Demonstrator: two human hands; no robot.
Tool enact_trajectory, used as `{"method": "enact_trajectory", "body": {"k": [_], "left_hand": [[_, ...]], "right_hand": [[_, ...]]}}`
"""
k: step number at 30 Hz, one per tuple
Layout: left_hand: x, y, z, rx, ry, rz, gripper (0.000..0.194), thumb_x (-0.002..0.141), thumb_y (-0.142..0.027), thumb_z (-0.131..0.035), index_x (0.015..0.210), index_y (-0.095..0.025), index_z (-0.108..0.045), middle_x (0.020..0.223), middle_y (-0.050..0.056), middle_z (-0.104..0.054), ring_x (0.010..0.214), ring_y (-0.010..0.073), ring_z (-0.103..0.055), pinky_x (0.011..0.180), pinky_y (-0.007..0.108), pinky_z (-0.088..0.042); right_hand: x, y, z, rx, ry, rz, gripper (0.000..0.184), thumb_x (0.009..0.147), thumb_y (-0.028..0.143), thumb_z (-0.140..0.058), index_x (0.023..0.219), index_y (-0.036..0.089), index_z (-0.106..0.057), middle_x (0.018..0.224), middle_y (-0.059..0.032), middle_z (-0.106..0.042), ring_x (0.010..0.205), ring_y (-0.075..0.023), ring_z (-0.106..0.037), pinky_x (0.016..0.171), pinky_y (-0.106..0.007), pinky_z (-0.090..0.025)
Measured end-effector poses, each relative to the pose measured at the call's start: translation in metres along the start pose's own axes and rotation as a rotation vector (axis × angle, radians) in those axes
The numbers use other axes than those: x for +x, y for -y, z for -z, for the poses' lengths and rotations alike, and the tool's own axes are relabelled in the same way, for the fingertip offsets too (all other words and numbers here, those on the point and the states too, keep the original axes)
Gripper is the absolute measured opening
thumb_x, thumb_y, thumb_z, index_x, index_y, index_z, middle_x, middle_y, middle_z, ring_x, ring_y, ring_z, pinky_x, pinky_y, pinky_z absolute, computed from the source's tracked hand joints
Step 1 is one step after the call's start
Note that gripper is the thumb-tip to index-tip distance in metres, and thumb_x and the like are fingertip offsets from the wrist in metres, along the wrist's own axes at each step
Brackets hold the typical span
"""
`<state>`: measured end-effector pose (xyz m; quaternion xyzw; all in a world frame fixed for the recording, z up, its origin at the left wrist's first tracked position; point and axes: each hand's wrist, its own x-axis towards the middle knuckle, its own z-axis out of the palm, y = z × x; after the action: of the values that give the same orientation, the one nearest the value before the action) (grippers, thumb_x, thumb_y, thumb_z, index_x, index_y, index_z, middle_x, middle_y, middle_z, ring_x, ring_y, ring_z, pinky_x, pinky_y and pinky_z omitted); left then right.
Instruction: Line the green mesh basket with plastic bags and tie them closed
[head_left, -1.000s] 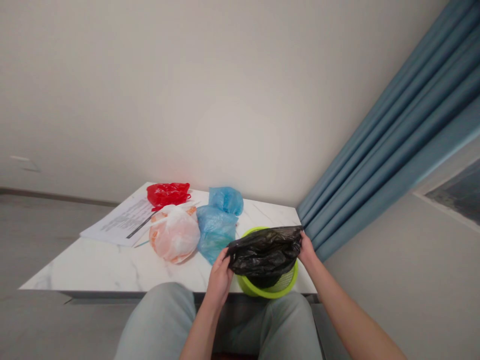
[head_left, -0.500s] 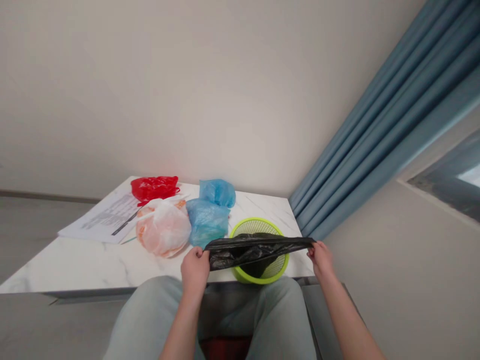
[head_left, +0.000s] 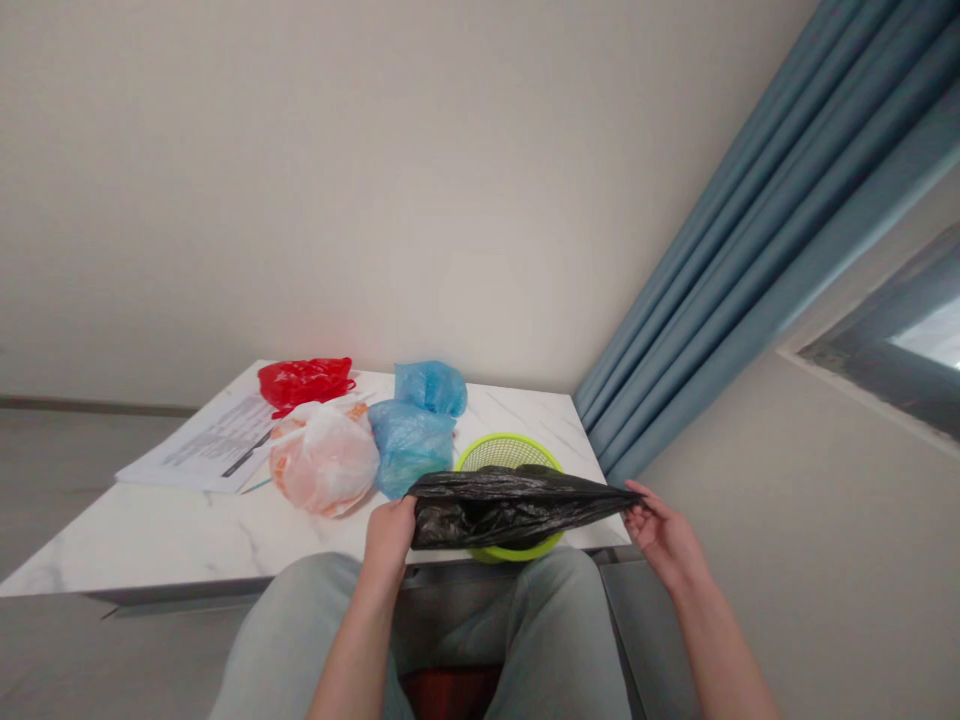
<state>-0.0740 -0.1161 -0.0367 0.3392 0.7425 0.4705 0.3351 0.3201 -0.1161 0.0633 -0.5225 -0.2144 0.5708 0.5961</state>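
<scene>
I hold a black plastic bag [head_left: 510, 505] stretched wide in front of a lime-green mesh basket [head_left: 504, 455] that stands at the near right corner of the white marble table [head_left: 187, 535]. My left hand [head_left: 388, 532] is closed on the bag's left end. Pinching the bag's right tip, my right hand [head_left: 660, 528] sits just past the table's right edge. The bag hangs above the basket's near rim and hides it. My knees in grey trousers are below.
On the table lie two blue bags [head_left: 416, 425], a white-orange bag [head_left: 322, 460], a red bag [head_left: 304, 380] and printed sheets [head_left: 199, 450] with a pen. A blue curtain [head_left: 750, 250] hangs at the right. The wall is behind.
My hands moved apart and pulled the black bag from a bunched shape over the basket into a long flat strip, lifted clear toward me.
</scene>
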Motion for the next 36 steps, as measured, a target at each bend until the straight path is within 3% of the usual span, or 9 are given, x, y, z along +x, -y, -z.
{"method": "enact_trajectory", "body": {"k": [3, 9, 13, 17, 22, 26, 29, 32, 36], "left_hand": [[0.002, 0.006, -0.001, -0.037, 0.020, 0.092, 0.016, 0.065, -0.026, -0.058, 0.052, -0.021, -0.064, 0.048, 0.007, -0.058, 0.059, 0.0285, -0.062, 0.055, 0.035, -0.047], [-0.010, -0.010, -0.003, -0.642, 0.186, 0.445, 0.011, 0.066, -0.015, -0.058, 0.074, -0.015, -0.065, 0.065, 0.006, -0.067, 0.055, 0.0175, -0.064, 0.057, 0.033, -0.056], [-0.015, -0.029, 0.006, -0.745, 0.228, 0.316, 0.021, 0.067, -0.026, -0.072, 0.083, -0.015, -0.067, 0.078, 0.004, -0.070, 0.061, 0.0138, -0.063, 0.058, 0.027, -0.055], [-0.016, -0.035, 0.006, -0.755, 0.257, 0.117, 0.036, 0.062, -0.041, -0.081, 0.083, -0.015, -0.067, 0.082, 0.003, -0.069, 0.070, 0.0149, -0.064, 0.064, 0.025, -0.053], [-0.014, -0.028, -0.006, -0.780, 0.052, -0.152, 0.036, 0.069, -0.043, -0.077, 0.089, -0.015, -0.070, 0.096, 0.006, -0.070, 0.094, 0.0195, -0.064, 0.086, 0.030, -0.051], [-0.016, -0.027, -0.012, -0.810, -0.014, -0.200, 0.040, 0.075, -0.043, -0.073, 0.103, -0.015, -0.070, 0.120, 0.010, -0.067, 0.115, 0.0239, -0.059, 0.099, 0.034, -0.045], [-0.022, -0.032, -0.015, -0.957, 0.038, -0.191, 0.033, 0.078, -0.041, -0.071, 0.102, -0.018, -0.070, 0.131, 0.009, -0.063, 0.117, 0.0226, -0.058, 0.104, 0.035, -0.043], [-0.027, -0.037, -0.020, -1.096, 0.053, -0.163, 0.025, 0.079, -0.039, -0.071, 0.091, -0.018, -0.068, 0.126, 0.009, -0.066, 0.111, 0.0206, -0.062, 0.104, 0.037, -0.043], [-0.030, -0.038, -0.026, -1.134, 0.062, -0.147, 0.027, 0.079, -0.036, -0.072, 0.100, -0.019, -0.066, 0.118, 0.007, -0.069, 0.112, 0.0203, -0.062, 0.106, 0.037, -0.042]], "right_hand": [[0.006, -0.010, 0.007, -0.096, -0.123, 0.135, 0.018, 0.063, 0.019, -0.067, 0.080, 0.015, -0.071, 0.064, -0.0040, -0.069, 0.053, -0.0128, -0.060, 0.048, -0.021, -0.050], [0.010, -0.023, 0.013, -0.162, -0.321, 0.320, 0.022, 0.060, 0.022, -0.072, 0.081, 0.019, -0.065, 0.048, 0.0057, -0.057, 0.041, -0.0090, -0.050, 0.039, -0.018, -0.041], [0.003, -0.021, 0.005, -0.082, -0.243, 0.242, 0.022, 0.063, 0.024, -0.073, 0.083, 0.019, -0.065, 0.056, 0.0016, -0.065, 0.050, -0.0115, -0.060, 0.048, -0.020, -0.051], [-0.005, -0.017, -0.011, -0.079, -0.093, 0.277, 0.034, 0.064, 0.027, -0.078, 0.096, 0.017, -0.070, 0.091, -0.0083, -0.076, 0.084, -0.0177, -0.071, 0.070, -0.024, -0.058], [-0.009, -0.016, -0.015, -0.349, -0.057, 0.340, 0.037, 0.068, 0.039, -0.080, 0.098, 0.017, -0.076, 0.109, -0.0099, -0.074, 0.103, -0.0211, -0.066, 0.081, -0.027, -0.054], [-0.008, -0.019, -0.006, -0.626, -0.156, 0.477, 0.039, 0.074, 0.049, -0.072, 0.093, 0.016, -0.077, 0.083, -0.0084, -0.075, 0.082, -0.0204, -0.064, 0.069, -0.030, -0.050], [-0.001, -0.026, 0.002, -0.617, -0.223, 0.592, 0.040, 0.074, 0.047, -0.070, 0.100, 0.017, -0.073, 0.075, -0.0036, -0.068, 0.069, -0.0165, -0.058, 0.061, -0.027, -0.046], [0.014, -0.043, 0.013, -0.453, -0.319, 0.652, 0.050, 0.069, 0.036, -0.072, 0.115, 0.021, -0.063, 0.090, -0.0009, -0.065, 0.077, -0.0146, -0.057, 0.067, -0.024, -0.047], [0.034, -0.072, 0.025, -0.265, -0.277, 0.525, 0.072, 0.058, 0.023, -0.072, 0.127, 0.027, -0.054, 0.117, -0.0015, -0.063, 0.103, -0.0172, -0.059, 0.084, -0.026, -0.048]]}}
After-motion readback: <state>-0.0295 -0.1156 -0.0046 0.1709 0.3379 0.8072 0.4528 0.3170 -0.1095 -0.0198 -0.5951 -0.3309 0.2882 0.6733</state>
